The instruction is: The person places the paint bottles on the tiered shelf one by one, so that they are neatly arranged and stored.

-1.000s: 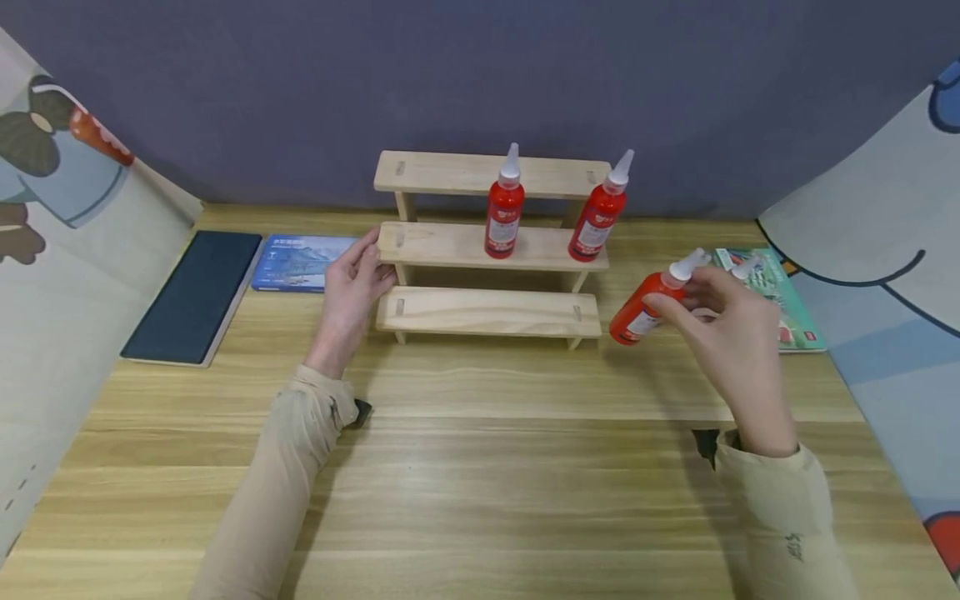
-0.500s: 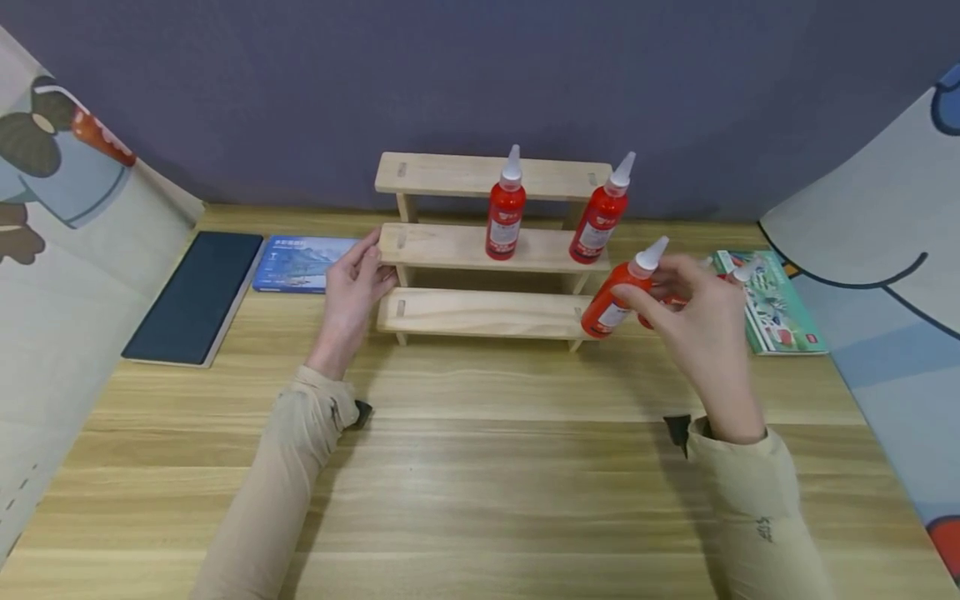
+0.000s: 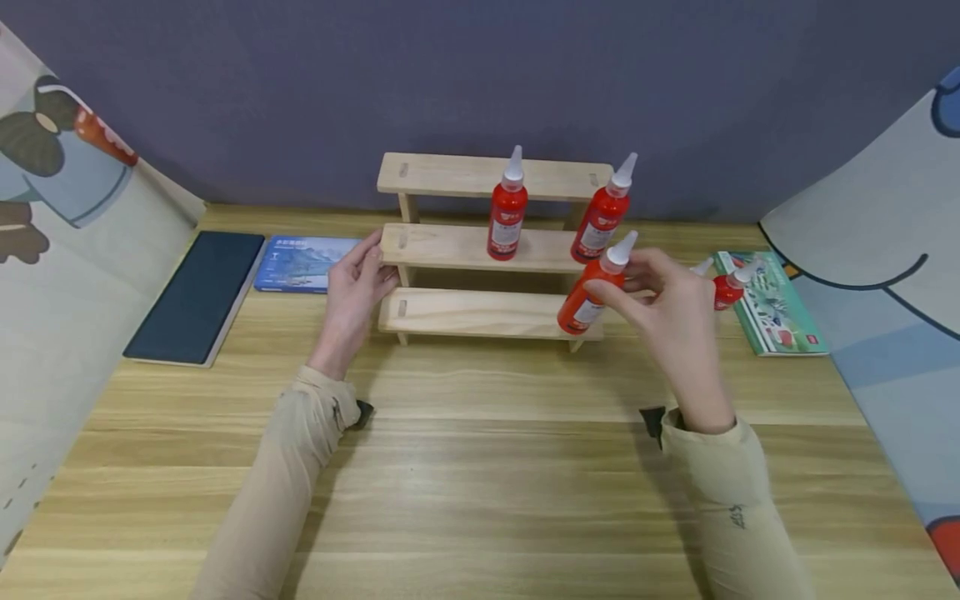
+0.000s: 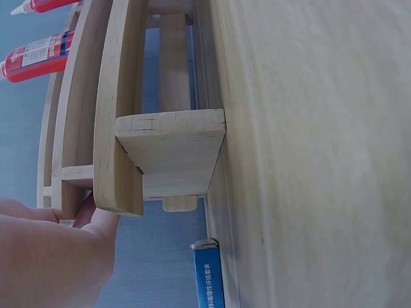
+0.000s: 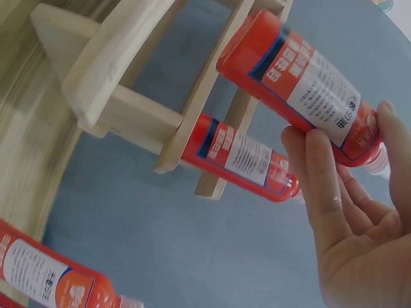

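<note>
The grip of the right hand (image 3: 671, 312) pinches a red bottle (image 3: 588, 302) around its upper part, between thumb and fingers. The bottle is tilted, nozzle to the right, at the right end of the bottom tier of a wooden rack (image 3: 472, 312); base contact with the tier cannot be confirmed. The left hand (image 3: 354, 292) grips the left end of the middle tier. Two standing bottles (image 3: 507, 221) occupy the right half of that tier. Two further bottles (image 3: 727, 293), partly hidden, are near a green book (image 3: 782, 307). A blue box (image 3: 303, 262) and a dark panel (image 3: 195, 298) lie left on the worktop (image 3: 487, 483).
</note>
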### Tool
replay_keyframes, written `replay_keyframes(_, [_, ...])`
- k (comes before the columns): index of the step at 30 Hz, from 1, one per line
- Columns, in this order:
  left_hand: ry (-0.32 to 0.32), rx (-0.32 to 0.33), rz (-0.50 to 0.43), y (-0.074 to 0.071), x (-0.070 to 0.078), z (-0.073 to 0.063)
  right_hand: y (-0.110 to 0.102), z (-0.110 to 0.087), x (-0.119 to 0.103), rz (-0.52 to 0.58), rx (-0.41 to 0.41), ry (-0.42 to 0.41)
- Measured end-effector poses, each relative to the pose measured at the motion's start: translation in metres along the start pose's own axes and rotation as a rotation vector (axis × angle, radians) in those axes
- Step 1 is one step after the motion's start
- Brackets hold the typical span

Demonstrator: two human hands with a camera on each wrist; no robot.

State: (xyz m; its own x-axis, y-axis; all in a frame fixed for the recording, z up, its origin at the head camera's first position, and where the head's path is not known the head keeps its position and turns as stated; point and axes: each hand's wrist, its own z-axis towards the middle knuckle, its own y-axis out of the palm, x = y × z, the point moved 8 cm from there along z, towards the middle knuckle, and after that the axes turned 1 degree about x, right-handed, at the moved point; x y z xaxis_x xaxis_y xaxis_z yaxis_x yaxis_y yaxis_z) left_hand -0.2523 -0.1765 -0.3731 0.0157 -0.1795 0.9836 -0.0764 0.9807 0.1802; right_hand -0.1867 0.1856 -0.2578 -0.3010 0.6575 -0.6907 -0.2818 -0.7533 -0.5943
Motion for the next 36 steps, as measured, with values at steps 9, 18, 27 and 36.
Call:
replay_keyframes(9, [0.008, -0.001, -0.008, 0.000, 0.000, 0.001, 0.016, 0.006, -0.013, 0.038, -0.018, -0.034])
replay_keyframes(18, [0.012, -0.002, -0.007, 0.000, 0.000, 0.001, 0.037, 0.013, -0.028, 0.020, -0.038, -0.078])
replay_keyframes(27, [0.015, -0.009, -0.002, 0.000, 0.000, 0.001, 0.059, 0.022, -0.036, 0.066, -0.056, -0.095])
replay_keyframes(36, [0.017, -0.010, -0.012, 0.000, -0.001, 0.001, 0.074, 0.027, -0.053, 0.107, -0.056, -0.141])
